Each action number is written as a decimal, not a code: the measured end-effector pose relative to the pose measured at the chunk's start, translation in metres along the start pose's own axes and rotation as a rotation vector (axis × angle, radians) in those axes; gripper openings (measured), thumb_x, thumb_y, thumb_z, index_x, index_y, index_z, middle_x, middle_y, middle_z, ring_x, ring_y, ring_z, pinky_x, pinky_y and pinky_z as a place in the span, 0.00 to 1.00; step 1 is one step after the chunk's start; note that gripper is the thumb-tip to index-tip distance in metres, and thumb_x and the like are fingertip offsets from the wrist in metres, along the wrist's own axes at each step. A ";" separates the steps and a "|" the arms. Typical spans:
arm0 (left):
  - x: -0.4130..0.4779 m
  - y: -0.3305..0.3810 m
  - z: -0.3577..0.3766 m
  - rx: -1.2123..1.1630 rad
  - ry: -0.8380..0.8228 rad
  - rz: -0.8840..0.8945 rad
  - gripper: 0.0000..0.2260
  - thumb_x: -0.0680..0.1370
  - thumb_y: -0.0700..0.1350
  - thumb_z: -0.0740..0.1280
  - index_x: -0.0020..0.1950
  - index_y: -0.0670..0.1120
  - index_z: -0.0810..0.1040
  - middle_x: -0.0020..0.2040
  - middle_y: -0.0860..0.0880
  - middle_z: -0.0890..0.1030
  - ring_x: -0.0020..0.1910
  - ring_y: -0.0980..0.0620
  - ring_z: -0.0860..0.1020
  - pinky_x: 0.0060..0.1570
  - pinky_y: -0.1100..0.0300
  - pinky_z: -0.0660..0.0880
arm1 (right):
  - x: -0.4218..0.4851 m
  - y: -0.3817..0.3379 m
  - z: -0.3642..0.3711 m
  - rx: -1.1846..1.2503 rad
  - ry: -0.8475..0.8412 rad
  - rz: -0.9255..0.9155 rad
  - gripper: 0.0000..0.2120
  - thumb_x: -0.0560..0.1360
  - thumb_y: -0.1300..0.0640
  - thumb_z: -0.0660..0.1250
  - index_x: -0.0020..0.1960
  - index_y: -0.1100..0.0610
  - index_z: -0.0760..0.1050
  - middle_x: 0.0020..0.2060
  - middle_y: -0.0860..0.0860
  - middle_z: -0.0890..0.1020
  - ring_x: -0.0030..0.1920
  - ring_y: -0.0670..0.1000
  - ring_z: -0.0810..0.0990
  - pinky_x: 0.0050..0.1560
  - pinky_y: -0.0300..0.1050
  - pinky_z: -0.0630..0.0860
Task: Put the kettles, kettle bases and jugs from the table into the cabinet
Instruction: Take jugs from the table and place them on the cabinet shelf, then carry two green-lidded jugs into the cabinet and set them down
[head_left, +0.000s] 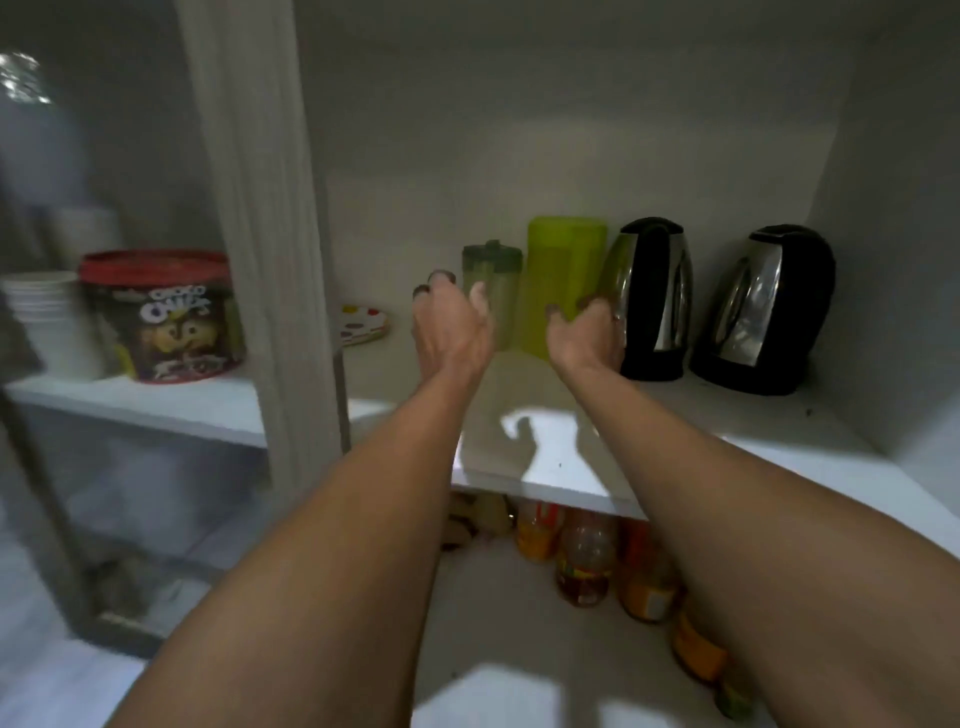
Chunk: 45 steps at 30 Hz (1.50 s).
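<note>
My view is dim and a little grey inside the cabinet (571, 130). The light comes from behind me: a bright patch lies on the front of the shelf (545, 467), and I see the dark shadow of fingers cut into it. The two kettles (763, 312) carry thin bright reflections on their metal. The left side is soft and smeared, and the glare at the top left corner is blurred. Straight edges bend near the borders.
</note>
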<state>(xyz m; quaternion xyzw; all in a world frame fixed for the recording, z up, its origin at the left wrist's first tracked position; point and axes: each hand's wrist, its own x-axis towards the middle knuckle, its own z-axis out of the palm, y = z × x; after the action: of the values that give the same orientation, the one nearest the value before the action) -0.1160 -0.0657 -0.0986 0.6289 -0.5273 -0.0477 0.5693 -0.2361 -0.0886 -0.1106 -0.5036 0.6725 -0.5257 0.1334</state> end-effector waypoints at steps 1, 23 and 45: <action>-0.018 0.002 -0.020 0.026 0.028 0.026 0.17 0.81 0.50 0.61 0.63 0.40 0.75 0.59 0.40 0.77 0.59 0.42 0.75 0.57 0.54 0.70 | -0.022 -0.003 -0.007 0.002 -0.017 -0.034 0.19 0.79 0.47 0.64 0.65 0.56 0.72 0.64 0.59 0.76 0.65 0.60 0.74 0.60 0.48 0.70; -0.299 -0.149 -0.656 0.920 0.473 -0.414 0.30 0.81 0.59 0.55 0.78 0.44 0.54 0.78 0.42 0.54 0.76 0.41 0.54 0.71 0.36 0.53 | -0.627 -0.230 0.048 0.119 -0.936 -0.791 0.26 0.81 0.39 0.55 0.77 0.41 0.58 0.80 0.53 0.53 0.79 0.58 0.52 0.74 0.65 0.55; -0.440 -0.393 -0.913 0.648 0.706 -1.088 0.25 0.79 0.49 0.65 0.71 0.39 0.64 0.68 0.40 0.69 0.66 0.39 0.70 0.62 0.50 0.68 | -1.002 -0.260 0.225 -0.058 -1.524 -0.622 0.25 0.78 0.49 0.67 0.68 0.61 0.68 0.63 0.59 0.77 0.64 0.62 0.75 0.59 0.51 0.72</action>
<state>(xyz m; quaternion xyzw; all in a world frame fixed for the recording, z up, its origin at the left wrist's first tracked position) 0.5331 0.7772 -0.3206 0.9172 0.0879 0.0405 0.3864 0.5206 0.6175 -0.3352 -0.8889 0.2406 -0.0349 0.3883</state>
